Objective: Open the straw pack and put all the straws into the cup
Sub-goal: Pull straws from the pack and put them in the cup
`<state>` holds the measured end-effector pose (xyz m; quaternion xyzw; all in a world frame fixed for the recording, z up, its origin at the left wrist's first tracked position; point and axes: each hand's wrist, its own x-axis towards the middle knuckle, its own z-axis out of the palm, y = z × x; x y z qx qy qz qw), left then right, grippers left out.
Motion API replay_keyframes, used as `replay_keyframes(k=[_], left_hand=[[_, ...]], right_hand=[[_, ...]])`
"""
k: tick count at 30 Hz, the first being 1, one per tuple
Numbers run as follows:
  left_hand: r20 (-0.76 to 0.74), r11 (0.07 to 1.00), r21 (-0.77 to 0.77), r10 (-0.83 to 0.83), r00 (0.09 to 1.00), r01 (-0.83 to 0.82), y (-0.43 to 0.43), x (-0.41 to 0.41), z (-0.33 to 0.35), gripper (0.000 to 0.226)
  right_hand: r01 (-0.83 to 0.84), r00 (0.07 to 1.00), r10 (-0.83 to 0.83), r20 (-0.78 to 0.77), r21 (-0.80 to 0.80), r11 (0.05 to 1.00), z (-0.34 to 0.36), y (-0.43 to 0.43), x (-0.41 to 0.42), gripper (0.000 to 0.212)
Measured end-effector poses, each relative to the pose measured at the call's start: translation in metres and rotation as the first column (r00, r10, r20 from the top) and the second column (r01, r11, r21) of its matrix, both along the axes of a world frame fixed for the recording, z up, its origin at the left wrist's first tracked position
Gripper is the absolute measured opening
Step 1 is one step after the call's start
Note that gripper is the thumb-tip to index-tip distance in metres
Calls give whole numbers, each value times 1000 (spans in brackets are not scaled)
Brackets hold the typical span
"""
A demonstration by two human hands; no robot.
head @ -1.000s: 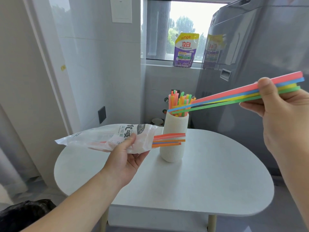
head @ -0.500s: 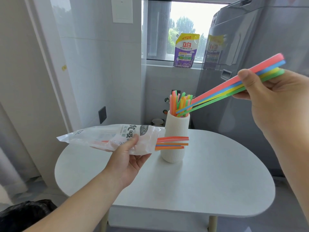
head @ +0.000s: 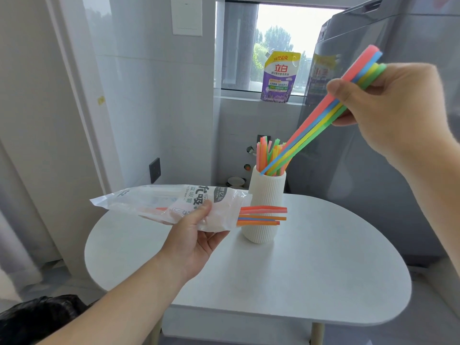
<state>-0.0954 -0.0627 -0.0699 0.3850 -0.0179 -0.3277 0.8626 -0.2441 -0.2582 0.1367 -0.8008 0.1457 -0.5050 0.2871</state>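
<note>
A white ribbed cup (head: pixel 266 195) stands on the white table (head: pixel 298 270) with several coloured straws upright in it. My right hand (head: pixel 395 113) holds a bunch of pink, blue, yellow and green straws (head: pixel 321 120) tilted steeply, their lower tips at the cup's mouth. My left hand (head: pixel 196 235) grips the clear plastic straw pack (head: pixel 174 202) level in front of the cup. A few red, orange and blue straws (head: pixel 261 216) stick out of the pack's open right end.
A grey appliance (head: pixel 385 170) stands right behind the table. A purple detergent pouch (head: pixel 280 75) sits on the window sill. A black bag (head: pixel 37 319) lies on the floor at lower left. A white wall runs along the left.
My right hand swung the straw bunch from nearly level to steeply tilted and brought its lower tips down to the cup's mouth. The left hand with the pack stayed put.
</note>
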Motion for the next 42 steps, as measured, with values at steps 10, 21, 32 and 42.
replay_keyframes(k=[10,21,32,42], left_hand=[[-3,1000,-29,-7,1000,7,-1,0,-2,48],[-2,998,-54,-18,1000,17,1,4,-4,56],[20,998,-55,-29,999,30,0,3,-5,51],[19,998,-48,-32,999,33,-1,3,-5,61]], right_hand=[[77,980,-82,-181,-34,996,33,-7,43,35],[118,975,-114,-189,11,993,34,-12,48,33],[133,961,-139,-240,-39,990,43,-9,56,30],[118,938,-108,-328,10,993,45,-12,70,40]])
